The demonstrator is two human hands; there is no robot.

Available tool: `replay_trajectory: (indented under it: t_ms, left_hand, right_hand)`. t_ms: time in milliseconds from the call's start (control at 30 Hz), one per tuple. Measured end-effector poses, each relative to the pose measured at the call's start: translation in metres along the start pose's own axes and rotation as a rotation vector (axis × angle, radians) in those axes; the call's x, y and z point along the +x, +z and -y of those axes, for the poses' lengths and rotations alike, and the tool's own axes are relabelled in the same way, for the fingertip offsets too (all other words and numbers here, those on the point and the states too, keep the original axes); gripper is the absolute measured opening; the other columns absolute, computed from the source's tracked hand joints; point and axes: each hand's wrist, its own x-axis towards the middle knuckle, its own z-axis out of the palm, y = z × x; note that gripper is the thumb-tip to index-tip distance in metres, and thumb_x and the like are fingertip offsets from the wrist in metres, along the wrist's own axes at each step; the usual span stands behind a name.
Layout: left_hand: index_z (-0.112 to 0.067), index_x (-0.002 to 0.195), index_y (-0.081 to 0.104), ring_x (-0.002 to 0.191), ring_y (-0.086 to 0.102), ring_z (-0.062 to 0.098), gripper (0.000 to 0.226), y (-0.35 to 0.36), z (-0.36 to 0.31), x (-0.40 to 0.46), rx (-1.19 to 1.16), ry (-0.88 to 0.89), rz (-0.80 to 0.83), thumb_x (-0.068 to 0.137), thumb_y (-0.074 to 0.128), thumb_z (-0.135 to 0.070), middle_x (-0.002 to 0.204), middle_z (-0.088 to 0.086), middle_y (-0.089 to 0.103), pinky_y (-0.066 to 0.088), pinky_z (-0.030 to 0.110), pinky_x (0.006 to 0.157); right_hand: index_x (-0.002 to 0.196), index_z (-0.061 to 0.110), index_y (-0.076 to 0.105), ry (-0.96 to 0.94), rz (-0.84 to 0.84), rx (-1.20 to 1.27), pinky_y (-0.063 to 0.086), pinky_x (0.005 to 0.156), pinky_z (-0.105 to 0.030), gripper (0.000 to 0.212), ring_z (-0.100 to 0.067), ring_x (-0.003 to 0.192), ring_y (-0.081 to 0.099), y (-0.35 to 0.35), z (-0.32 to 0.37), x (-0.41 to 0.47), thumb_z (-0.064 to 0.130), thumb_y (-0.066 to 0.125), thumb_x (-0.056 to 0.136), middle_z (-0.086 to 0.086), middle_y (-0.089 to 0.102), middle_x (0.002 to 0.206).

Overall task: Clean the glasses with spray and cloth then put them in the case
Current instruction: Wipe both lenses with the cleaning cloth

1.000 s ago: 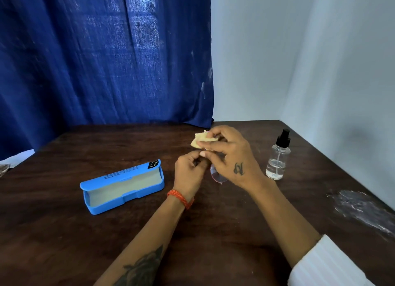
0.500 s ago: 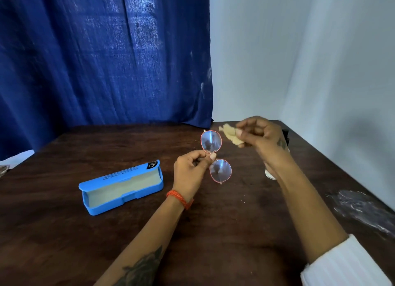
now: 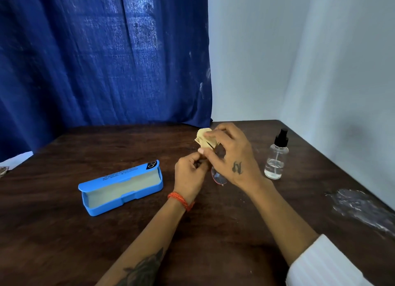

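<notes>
Above the middle of the dark wooden table [image 3: 64, 243], my left hand [image 3: 189, 175] pinches the pink-rimmed glasses [image 3: 218, 177] at their bridge. Only the lower lens shows below my right hand; the upper lens is hidden. My right hand [image 3: 230, 157] pinches a small yellow cloth [image 3: 204, 137] folded over that upper lens. A blue glasses case [image 3: 121, 188] lies open on the table to the left of my hands. The clear spray bottle [image 3: 276, 157] with a black pump stands upright to the right.
A crumpled clear plastic wrapper [image 3: 361, 206] lies near the table's right edge. A blue curtain [image 3: 102, 56] hangs behind the table on the left, and white walls close the back right corner.
My right hand, which had drawn away to the right with the cloth and left both lenses showing, has come back over the upper lens. My left hand has kept its hold.
</notes>
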Motion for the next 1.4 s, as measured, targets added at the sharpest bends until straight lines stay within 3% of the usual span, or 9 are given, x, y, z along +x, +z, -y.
replay_trajectory:
  t_ms: [200,367,533,667,833,1033,1167,1300,1400]
  left_hand:
    - [-0.014,0.080,0.069,0.078,0.064,0.022,0.007,0.000,-0.003,0.000,-0.046,-0.004,-0.002,0.082,0.064,-0.011,0.081,0.013,0.070,0.051,0.035,0.073]
    - [-0.013,0.080,0.070,0.068,0.058,0.005,0.005,-0.002,-0.002,0.001,-0.057,-0.020,-0.007,0.081,0.066,-0.015,0.073,0.000,0.067,0.049,0.021,0.067]
    - [-0.016,0.073,0.069,0.065,0.058,0.001,0.009,-0.001,-0.001,0.002,-0.043,-0.002,-0.009,0.082,0.066,-0.017,0.068,-0.005,0.066,0.046,0.015,0.064]
    - [-0.014,0.082,0.069,0.071,0.062,0.009,0.007,-0.002,-0.002,0.001,-0.017,0.017,0.011,0.084,0.062,-0.015,0.076,0.002,0.069,0.049,0.023,0.066]
    - [-0.012,0.085,0.070,0.084,0.065,0.027,0.009,-0.001,-0.005,0.000,-0.037,0.017,-0.005,0.083,0.063,-0.017,0.083,0.009,0.071,0.055,0.040,0.077]
    - [-0.015,0.085,0.069,0.083,0.065,0.021,0.008,-0.006,-0.003,0.002,-0.025,0.020,-0.029,0.084,0.062,-0.016,0.083,0.007,0.070,0.054,0.036,0.077]
    - [-0.015,0.084,0.070,0.083,0.066,0.023,0.008,-0.007,-0.002,0.004,-0.025,-0.005,-0.051,0.084,0.063,-0.017,0.082,0.008,0.071,0.054,0.038,0.077]
    - [-0.021,0.078,0.069,0.075,0.064,0.012,0.007,-0.004,-0.003,0.004,-0.011,0.020,-0.042,0.082,0.065,-0.019,0.077,0.001,0.070,0.053,0.028,0.072]
    - [-0.027,0.079,0.068,0.075,0.064,0.005,0.013,-0.004,-0.004,0.001,0.016,0.075,-0.010,0.082,0.064,-0.015,0.078,-0.004,0.070,0.052,0.019,0.070]
  right_hand:
    - [0.085,0.009,0.074,-0.097,0.113,0.073,0.046,0.081,-0.023,0.023,-0.021,0.089,0.061,-0.007,-0.010,0.002,-0.008,0.067,0.071,-0.008,0.065,0.096]
    - [0.079,0.010,0.074,-0.058,0.126,0.102,0.040,0.071,-0.015,0.030,-0.019,0.081,0.061,-0.022,-0.023,0.008,-0.015,0.062,0.069,-0.006,0.065,0.088]
    - [0.097,0.007,0.072,-0.047,-0.194,-0.060,0.047,0.071,-0.025,0.027,-0.023,0.080,0.058,-0.015,-0.014,0.004,0.000,0.050,0.083,-0.016,0.062,0.090]
    - [0.101,0.008,0.072,-0.244,-0.007,-0.204,0.051,0.065,-0.029,0.027,-0.030,0.080,0.059,-0.001,-0.004,-0.001,0.002,0.068,0.075,-0.020,0.064,0.096]
    - [0.107,0.005,0.069,-0.110,-0.056,-0.212,0.054,0.062,-0.033,0.040,-0.033,0.078,0.059,-0.006,-0.005,0.000,0.006,0.039,0.079,-0.022,0.062,0.091]
    - [0.090,0.001,0.072,0.059,-0.025,-0.191,0.047,0.055,-0.022,0.023,-0.024,0.057,0.058,-0.002,0.005,-0.008,0.003,0.072,0.068,-0.014,0.061,0.072]
    - [0.072,0.013,0.075,0.240,-0.066,0.014,0.037,0.052,-0.023,0.009,-0.015,0.054,0.052,-0.007,0.002,-0.002,0.019,0.067,0.072,-0.004,0.063,0.062]
    - [0.093,0.011,0.074,0.237,-0.235,0.106,0.041,0.069,-0.009,0.015,-0.009,0.079,0.057,-0.013,-0.003,0.014,0.009,0.066,0.080,-0.005,0.067,0.095]
    - [0.110,0.012,0.068,0.040,-0.005,0.024,0.046,0.086,-0.026,0.028,-0.017,0.098,0.055,-0.007,0.005,0.022,0.004,0.059,0.085,-0.006,0.065,0.112]
